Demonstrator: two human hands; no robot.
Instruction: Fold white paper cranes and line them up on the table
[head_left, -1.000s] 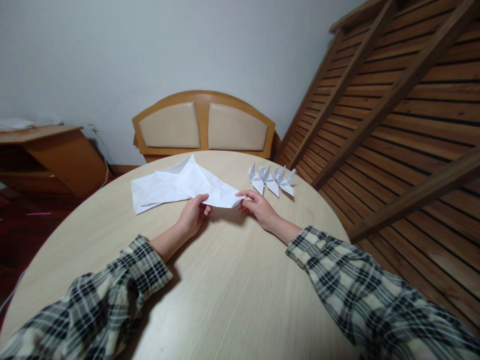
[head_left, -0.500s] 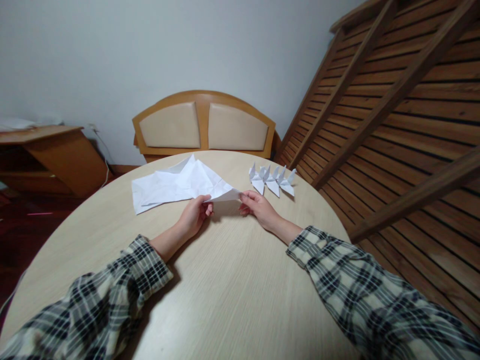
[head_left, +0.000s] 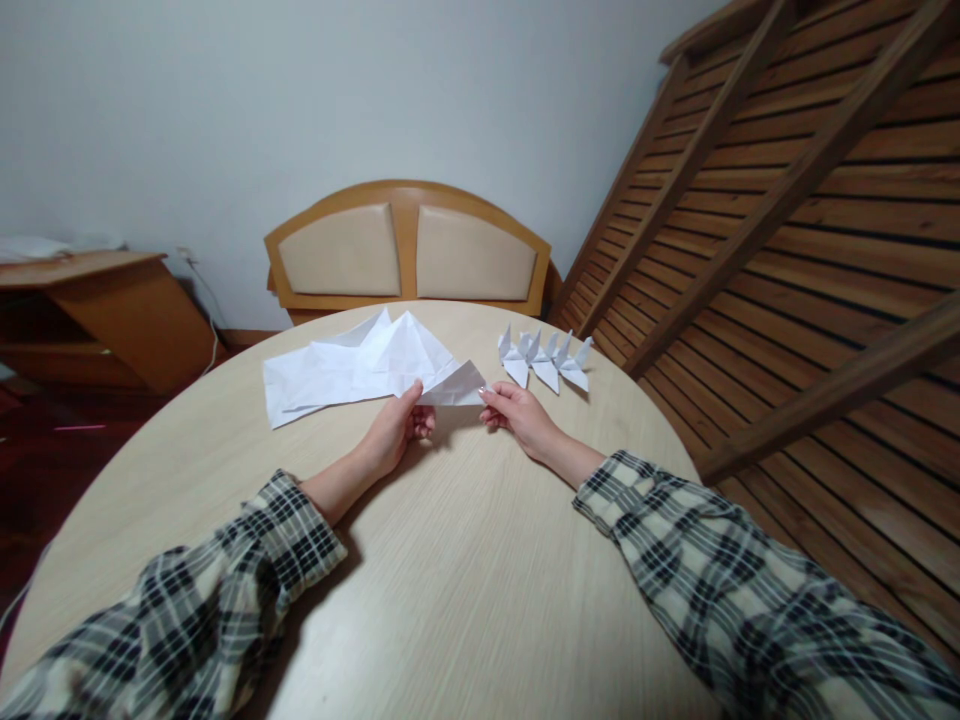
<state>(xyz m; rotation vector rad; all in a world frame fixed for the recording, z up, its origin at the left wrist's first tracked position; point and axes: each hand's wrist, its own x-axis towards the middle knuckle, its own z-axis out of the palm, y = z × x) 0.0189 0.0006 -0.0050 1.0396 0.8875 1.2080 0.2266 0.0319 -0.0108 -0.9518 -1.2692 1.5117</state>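
A creased sheet of white paper [head_left: 452,383] is held just above the round table, its near edge stretched between my hands. My left hand [head_left: 401,425] pinches that edge, thumb on top and fingers curled beneath. At the right corner, my right hand [head_left: 519,412] grips the paper between thumb and fingertips. A flap near this corner stands folded up. Behind and to the left lie other white paper sheets [head_left: 296,385], partly overlapped by the held one. Several folded paper cranes [head_left: 555,375] stand in a row beyond my right hand.
The round pale wooden table [head_left: 450,560] lies under my forearms. Behind it stands a wooden headboard [head_left: 409,240] with two cream panels. A slatted wooden frame [head_left: 787,250] leans at the right. A brown desk [head_left: 135,310] is at the far left.
The paper's right end has turned up into a raised flap, and its middle peak has shifted right. My left thumb now lies further over the edge. The cranes have stayed put.
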